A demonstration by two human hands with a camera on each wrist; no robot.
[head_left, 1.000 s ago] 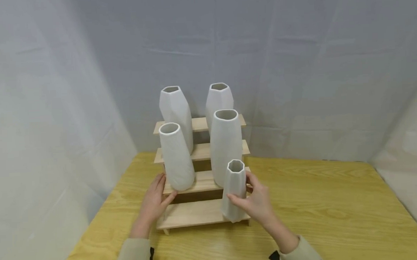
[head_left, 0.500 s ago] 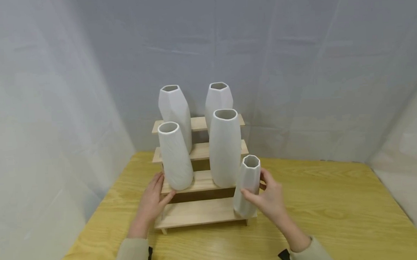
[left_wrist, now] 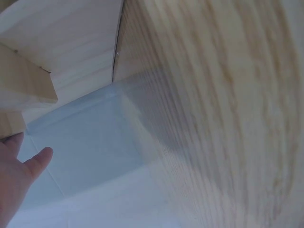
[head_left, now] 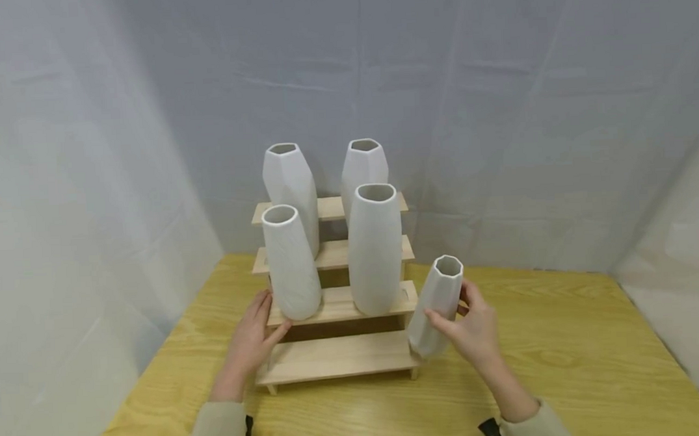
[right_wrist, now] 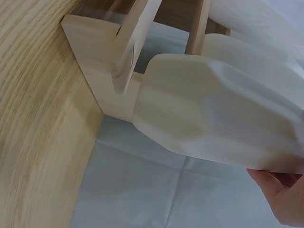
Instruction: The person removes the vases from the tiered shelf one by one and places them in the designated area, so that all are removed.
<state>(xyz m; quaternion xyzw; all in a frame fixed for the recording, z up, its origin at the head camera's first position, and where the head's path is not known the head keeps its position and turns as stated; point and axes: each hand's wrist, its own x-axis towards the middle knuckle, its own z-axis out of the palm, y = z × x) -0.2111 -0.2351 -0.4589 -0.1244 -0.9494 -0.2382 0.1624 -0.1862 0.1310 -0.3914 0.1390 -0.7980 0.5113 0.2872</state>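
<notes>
My right hand (head_left: 474, 333) grips a small white fluted vase (head_left: 437, 312), thumb in front and fingers behind. The vase leans rightward at the right end of a tiered wooden stand (head_left: 341, 359); in the right wrist view its base (right_wrist: 166, 104) appears beside the stand's side panel. My left hand (head_left: 250, 336) rests on the left end of the second shelf from the bottom, thumb along the front edge. A white textured vase (head_left: 293, 272) stands beside that hand. To its right, on the same shelf, is a taller smooth white vase (head_left: 376, 256).
Two faceted white vases, one left (head_left: 292, 185) and one right (head_left: 363, 168), stand higher at the back. The right one's base is hidden. Wood-grain table (head_left: 554, 352) surrounds the stand. A pale cloth backdrop (head_left: 498, 140) hangs behind and at both sides.
My right hand has moved the fluted vase rightward off the bottom shelf's right end, tilting it. The left hand and the other vases stay in place on the stand.
</notes>
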